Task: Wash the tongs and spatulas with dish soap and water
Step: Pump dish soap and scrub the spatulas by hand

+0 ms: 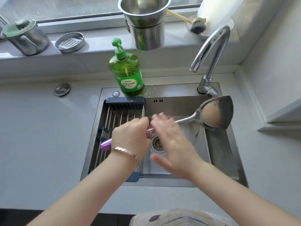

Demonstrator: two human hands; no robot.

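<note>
A steel spatula [216,111] with a purple handle lies across the sink [218,149], its broad blade raised at the right below the faucet [211,51]. My left hand [130,137] is shut around the purple handle, whose end sticks out to the left. My right hand [172,141], blurred, lies with spread fingers over the metal shaft near the handle; I cannot tell whether it touches. A green dish soap bottle [128,70] with a pump stands on the sink's back rim. No water runs from the faucet.
A wire drying rack [117,115] spans the sink's left half. The drain strainer [157,142] is beneath my hands. On the windowsill stand stacked steel pots [146,25], a lidded metal cup [24,36], a round tin [70,42] and a dish brush [197,25]. Grey counter surrounds the sink.
</note>
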